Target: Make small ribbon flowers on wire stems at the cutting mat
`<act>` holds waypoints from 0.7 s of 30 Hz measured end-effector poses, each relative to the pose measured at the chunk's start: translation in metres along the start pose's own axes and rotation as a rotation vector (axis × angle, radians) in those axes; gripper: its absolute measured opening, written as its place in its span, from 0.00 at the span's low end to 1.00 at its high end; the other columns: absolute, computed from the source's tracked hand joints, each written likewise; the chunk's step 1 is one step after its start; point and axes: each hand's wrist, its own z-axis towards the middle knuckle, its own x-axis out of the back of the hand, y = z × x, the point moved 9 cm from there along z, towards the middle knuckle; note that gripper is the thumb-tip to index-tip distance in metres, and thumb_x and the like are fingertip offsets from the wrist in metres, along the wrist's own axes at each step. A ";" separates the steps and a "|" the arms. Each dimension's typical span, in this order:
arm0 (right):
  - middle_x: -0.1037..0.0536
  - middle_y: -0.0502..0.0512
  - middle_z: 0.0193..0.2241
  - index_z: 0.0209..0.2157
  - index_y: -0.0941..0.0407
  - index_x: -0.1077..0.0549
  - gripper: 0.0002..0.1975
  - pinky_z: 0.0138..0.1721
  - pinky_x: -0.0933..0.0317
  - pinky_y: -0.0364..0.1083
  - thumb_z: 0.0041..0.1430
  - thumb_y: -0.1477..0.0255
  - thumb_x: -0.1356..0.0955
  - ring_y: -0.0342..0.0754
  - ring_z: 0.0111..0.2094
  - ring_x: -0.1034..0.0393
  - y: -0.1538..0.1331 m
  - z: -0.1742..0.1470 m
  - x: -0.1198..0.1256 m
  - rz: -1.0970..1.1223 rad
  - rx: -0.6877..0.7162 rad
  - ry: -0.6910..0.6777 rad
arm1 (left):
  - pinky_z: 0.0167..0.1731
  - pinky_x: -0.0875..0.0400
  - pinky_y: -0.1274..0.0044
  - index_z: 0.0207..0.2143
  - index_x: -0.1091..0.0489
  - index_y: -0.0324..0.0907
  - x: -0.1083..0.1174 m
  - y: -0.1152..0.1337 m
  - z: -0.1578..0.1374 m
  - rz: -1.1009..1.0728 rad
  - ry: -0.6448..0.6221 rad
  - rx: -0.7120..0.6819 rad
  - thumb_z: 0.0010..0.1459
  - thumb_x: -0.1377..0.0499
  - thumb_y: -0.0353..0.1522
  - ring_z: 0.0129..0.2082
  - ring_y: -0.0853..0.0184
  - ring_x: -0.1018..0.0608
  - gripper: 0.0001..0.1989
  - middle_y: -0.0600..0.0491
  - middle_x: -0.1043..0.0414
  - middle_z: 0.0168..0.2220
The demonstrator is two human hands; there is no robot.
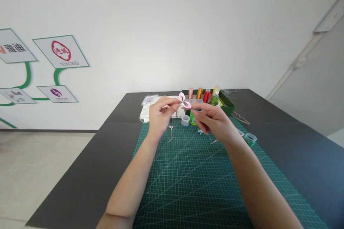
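Raised above the mat, my left hand pinches the base of a small pink-and-white petalled flower between thumb and forefinger. Two looped petals show, one pointing up and one to the right. At the right petal, my right hand has its thumb and forefinger closed on the outer edge, its other fingers curled below. A small flower piece on a thin pale stem lies on the mat under my left hand. A pale blue piece and scissors lie by my right hand, partly hidden.
A green cutting mat covers the middle of the black table. Behind stands a green box with several thread spools. Around it are a clear tub, pliers, a green-filled tub and plastic bags.
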 end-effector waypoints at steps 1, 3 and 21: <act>0.39 0.39 0.11 0.51 0.58 0.24 0.16 0.15 0.56 0.39 0.69 0.65 0.36 0.37 0.12 0.49 -0.001 0.000 0.000 -0.017 0.000 0.006 | 0.26 0.34 0.80 0.36 0.19 0.45 0.000 0.004 0.000 0.041 -0.003 -0.009 0.57 0.33 0.32 0.30 0.70 0.27 0.04 0.52 0.24 0.32; 0.39 0.40 0.10 0.50 0.58 0.23 0.16 0.16 0.55 0.39 0.69 0.66 0.36 0.37 0.12 0.49 -0.001 -0.001 0.001 -0.060 -0.004 0.018 | 0.25 0.34 0.80 0.37 0.19 0.45 0.000 0.013 -0.001 0.121 -0.009 -0.036 0.59 0.35 0.32 0.31 0.70 0.26 0.04 0.52 0.23 0.33; 0.38 0.45 0.14 0.52 0.58 0.20 0.18 0.19 0.55 0.42 0.69 0.69 0.37 0.39 0.16 0.46 -0.038 -0.024 0.002 -0.559 -0.022 0.059 | 0.31 0.31 0.77 0.35 0.23 0.43 -0.008 0.067 -0.014 0.570 -0.050 -0.214 0.64 0.40 0.28 0.30 0.70 0.24 0.06 0.54 0.23 0.30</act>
